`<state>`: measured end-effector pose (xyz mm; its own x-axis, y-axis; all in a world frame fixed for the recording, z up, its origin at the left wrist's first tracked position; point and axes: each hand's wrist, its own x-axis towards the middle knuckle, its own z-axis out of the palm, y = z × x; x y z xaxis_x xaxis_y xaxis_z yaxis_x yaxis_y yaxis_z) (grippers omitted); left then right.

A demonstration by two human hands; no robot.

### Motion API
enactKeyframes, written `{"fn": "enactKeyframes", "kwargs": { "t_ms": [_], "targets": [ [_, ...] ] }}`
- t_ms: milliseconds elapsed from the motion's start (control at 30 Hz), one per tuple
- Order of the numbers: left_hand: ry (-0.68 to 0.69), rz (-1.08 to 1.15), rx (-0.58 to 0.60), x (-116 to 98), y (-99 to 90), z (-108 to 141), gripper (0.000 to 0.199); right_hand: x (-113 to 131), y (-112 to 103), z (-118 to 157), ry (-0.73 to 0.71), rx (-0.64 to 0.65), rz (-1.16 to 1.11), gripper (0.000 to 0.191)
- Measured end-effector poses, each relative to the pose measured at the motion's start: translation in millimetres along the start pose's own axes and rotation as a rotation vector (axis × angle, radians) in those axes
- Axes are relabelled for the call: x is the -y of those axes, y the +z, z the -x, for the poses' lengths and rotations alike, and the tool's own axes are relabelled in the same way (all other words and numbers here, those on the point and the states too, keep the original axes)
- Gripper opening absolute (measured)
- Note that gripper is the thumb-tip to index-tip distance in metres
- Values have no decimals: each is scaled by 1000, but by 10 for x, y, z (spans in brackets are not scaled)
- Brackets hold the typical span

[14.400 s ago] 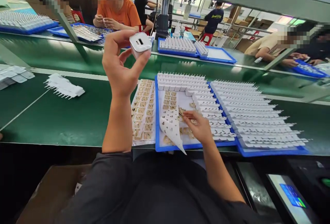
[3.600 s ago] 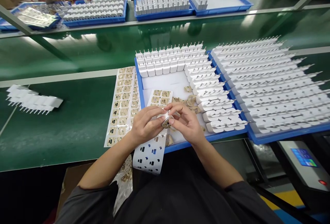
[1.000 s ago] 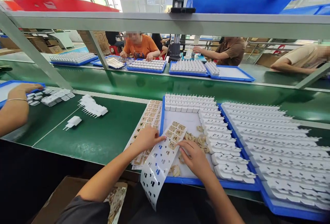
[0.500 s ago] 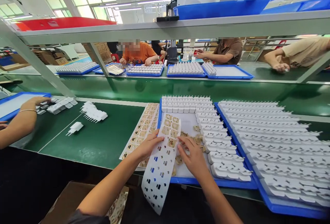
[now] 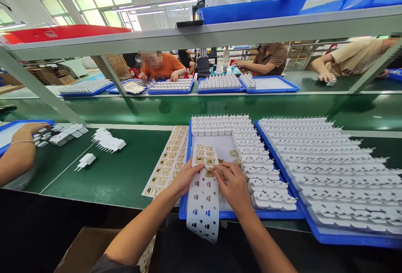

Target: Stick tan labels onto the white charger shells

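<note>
A long white label sheet (image 5: 202, 197) hangs over the front of the blue tray (image 5: 226, 215). Gold stickers remain on its upper part, and the lower part shows only rows of small cut-outs. My left hand (image 5: 185, 178) grips the sheet's left edge, thumb on top. At the right edge, the fingers of my right hand (image 5: 234, 183) are pinched at the corner of a gold sticker (image 5: 210, 172). Loose gold pieces (image 5: 234, 153) lie in the tray behind that hand. White plug adapters (image 5: 266, 176) stand in rows along the tray's right and back sides.
Another blue tray (image 5: 345, 239) full of adapters stands at right. Flat sticker sheets (image 5: 163, 168) lie left of the tray. Loose adapters (image 5: 108, 140) and a co-worker's hand (image 5: 31, 132) are further left. A shelf (image 5: 150, 40) crosses overhead; several people work beyond.
The sheet has swung more upright, its lower end shifting right and up. My right fingers have closed in a pinch at the sticker. The whole view has shifted slightly.
</note>
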<state>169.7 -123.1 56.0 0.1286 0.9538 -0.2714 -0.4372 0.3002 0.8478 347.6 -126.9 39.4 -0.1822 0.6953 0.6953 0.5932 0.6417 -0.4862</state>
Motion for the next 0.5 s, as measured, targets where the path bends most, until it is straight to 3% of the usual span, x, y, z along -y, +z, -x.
{"fn": "enactKeyframes", "kwargs": {
  "t_ms": [333,500],
  "targets": [
    [11,-26,-37,71,-31,-42,56,16,-7,-14,-113,17,13,19],
    [167,-244,-57,64,-169,-188,49,56,-49,-9,-186,86,-158,16]
  ]
}}
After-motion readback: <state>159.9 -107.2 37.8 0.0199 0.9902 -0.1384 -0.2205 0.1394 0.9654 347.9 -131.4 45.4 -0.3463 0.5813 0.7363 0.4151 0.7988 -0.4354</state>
